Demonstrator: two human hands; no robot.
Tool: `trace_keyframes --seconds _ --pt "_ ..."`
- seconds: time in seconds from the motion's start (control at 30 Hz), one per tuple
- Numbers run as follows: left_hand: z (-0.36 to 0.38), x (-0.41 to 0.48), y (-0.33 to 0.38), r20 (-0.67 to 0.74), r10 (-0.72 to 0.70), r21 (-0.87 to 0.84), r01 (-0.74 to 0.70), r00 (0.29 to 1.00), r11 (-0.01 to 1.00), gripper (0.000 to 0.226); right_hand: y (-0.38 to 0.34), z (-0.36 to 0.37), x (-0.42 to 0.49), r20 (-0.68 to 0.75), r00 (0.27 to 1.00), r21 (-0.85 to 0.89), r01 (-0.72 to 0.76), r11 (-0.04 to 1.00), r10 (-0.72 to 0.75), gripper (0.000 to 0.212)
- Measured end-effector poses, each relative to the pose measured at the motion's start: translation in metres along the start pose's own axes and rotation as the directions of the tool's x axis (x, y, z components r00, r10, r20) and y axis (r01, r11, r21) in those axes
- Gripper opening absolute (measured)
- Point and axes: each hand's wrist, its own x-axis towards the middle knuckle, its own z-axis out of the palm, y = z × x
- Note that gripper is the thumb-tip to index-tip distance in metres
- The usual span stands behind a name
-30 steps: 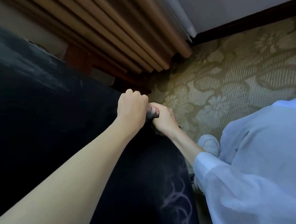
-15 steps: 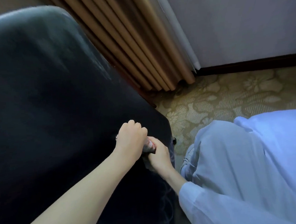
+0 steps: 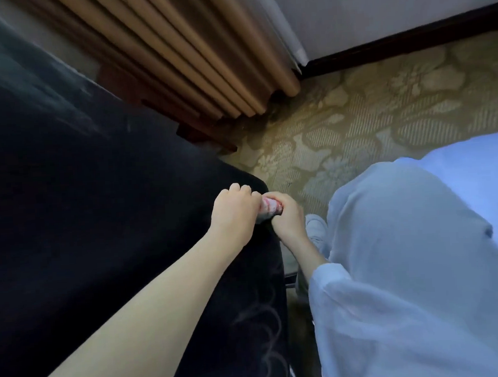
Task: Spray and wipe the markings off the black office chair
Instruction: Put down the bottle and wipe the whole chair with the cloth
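The black office chair (image 3: pixel 84 227) fills the left half of the head view. Faint pale scribbled markings (image 3: pixel 259 330) show on its lower right part. At the chair's right edge both hands meet on a small pinkish-grey cloth (image 3: pixel 66 220). My left hand (image 3: pixel 234 212), on a bare forearm, is curled round the cloth's left end. Coming out of a light blue sleeve, my right hand (image 3: pixel 287 218) grips the right end. Most of the cloth is hidden inside the two fists. No spray bottle is in view.
Tan curtains (image 3: pixel 193 54) hang behind the chair, down to a floral-patterned carpet (image 3: pixel 354 123). A white wall with a dark baseboard (image 3: pixel 407 38) runs at the upper right. My light blue trousers (image 3: pixel 406 251) and a pale shoe (image 3: pixel 317 228) stand beside the chair.
The view has swung back down and nearer, so the chair's markings show again. Both hands stay together on the cloth at the chair's right edge.
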Motion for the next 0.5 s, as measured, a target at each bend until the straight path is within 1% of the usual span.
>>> trace_keyframes --seconds 0.1,0.2,0.3,0.4,0.5 --pt "0.017 0.033 0.009 0.037 0.034 0.010 -0.035 0.999 0.999 0.042 0.023 0.003 0.019 -0.010 0.996 0.002 -0.085 0.996 0.085 0.051" --pt "0.029 0.051 0.013 0.032 0.051 0.025 -0.052 0.998 0.998 0.041 0.036 0.010 0.031 -0.014 0.986 0.028 -0.163 0.986 0.163 0.048" --pt "0.035 0.054 0.011 0.009 0.037 0.019 -0.037 0.999 0.999 0.038 0.039 0.016 0.035 -0.017 0.986 0.003 -0.168 0.986 0.168 0.049" --pt "0.034 0.047 0.007 0.005 0.032 0.011 -0.032 0.999 0.999 0.038 0.034 0.021 0.026 -0.023 0.988 -0.011 -0.156 0.988 0.155 0.045" --pt "0.030 0.024 0.007 0.034 0.034 -0.001 -0.034 0.999 0.999 0.042 0.028 0.020 0.001 -0.014 0.985 -0.005 -0.170 0.985 0.170 0.042"
